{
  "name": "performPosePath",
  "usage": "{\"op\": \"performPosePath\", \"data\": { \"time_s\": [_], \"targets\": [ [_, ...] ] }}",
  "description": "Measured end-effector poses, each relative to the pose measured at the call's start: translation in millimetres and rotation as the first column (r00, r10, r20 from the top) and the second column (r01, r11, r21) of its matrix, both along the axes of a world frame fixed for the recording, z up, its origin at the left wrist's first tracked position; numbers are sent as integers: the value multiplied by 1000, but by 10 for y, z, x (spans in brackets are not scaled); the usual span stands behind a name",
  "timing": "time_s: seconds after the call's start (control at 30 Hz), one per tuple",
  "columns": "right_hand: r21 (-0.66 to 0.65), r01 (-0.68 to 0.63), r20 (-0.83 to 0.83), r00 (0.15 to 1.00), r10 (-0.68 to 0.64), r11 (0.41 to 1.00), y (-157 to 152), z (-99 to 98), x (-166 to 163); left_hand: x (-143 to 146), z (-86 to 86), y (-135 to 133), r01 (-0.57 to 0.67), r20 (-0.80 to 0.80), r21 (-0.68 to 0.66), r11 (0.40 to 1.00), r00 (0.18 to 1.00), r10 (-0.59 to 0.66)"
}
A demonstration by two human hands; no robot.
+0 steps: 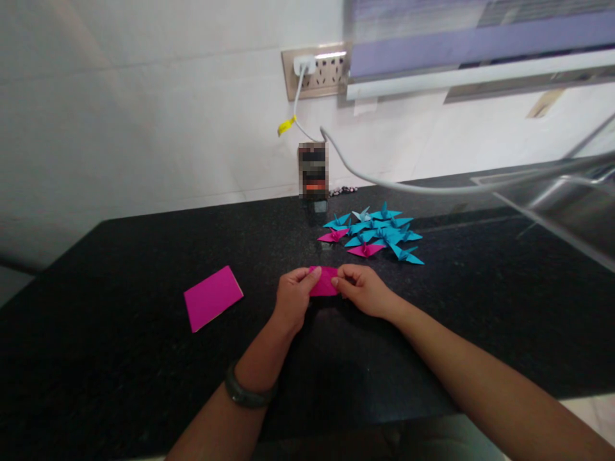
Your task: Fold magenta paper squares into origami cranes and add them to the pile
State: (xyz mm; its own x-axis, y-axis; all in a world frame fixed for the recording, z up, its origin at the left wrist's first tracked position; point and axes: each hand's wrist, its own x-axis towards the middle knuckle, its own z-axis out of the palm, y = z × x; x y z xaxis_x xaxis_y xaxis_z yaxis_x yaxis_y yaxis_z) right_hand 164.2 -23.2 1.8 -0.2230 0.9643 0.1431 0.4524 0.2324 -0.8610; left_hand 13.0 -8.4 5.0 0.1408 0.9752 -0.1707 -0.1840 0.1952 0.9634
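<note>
A small folded pink paper (325,282) is held between both hands just above the black countertop (120,358). My left hand (293,299) pinches its left edge with curled fingers. My right hand (361,289) pinches its right edge the same way. Behind the hands lies a cluster of folded paper cranes (377,234), mostly blue with two pink ones. A stack of pink square sheets (212,297) lies flat to the left of my left hand.
A small dark object (312,171) stands against the white wall behind the cranes. A white cable (384,182) runs from a wall socket (317,72) off to the right. A metal sink edge (552,192) lies at the right.
</note>
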Motion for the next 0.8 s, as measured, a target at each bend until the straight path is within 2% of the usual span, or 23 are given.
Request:
{"op": "performPosePath", "data": {
  "time_s": [0.1,0.17,0.37,0.5,0.6,0.7,0.77,0.8],
  "targets": [
    [0,-21,-10,1000,21,1000,-4,-1,23,-3,-5,19,-26,53,-28,999,998,27],
    [-8,-32,-17,999,32,999,-3,1,41,-6,11,25,-1,71,-69,998,997,6],
    [-103,-4,-83,997,-4,995,22,8,76,-25,27,22,119,-105,-46,992,987,-123],
    [-112,95,-156,981,-112,989,40,-2,63,-21,19,-3,254,-122,-99,962,957,-265],
    [-146,50,-245,966,-85,988,43,-11,39,-14,34,-23,339,-132,-82,937,928,-348],
    [-212,29,-408,906,-115,977,51,-11,40,-17,42,-19,288,-122,-53,956,949,-292],
    [-258,-30,-571,811,-127,966,54,7,69,-24,36,-4,210,-84,-57,976,973,-214],
    [-271,-113,-660,744,-99,956,51,24,90,-27,31,4,176,-63,-65,982,982,-180]
  ]
}}
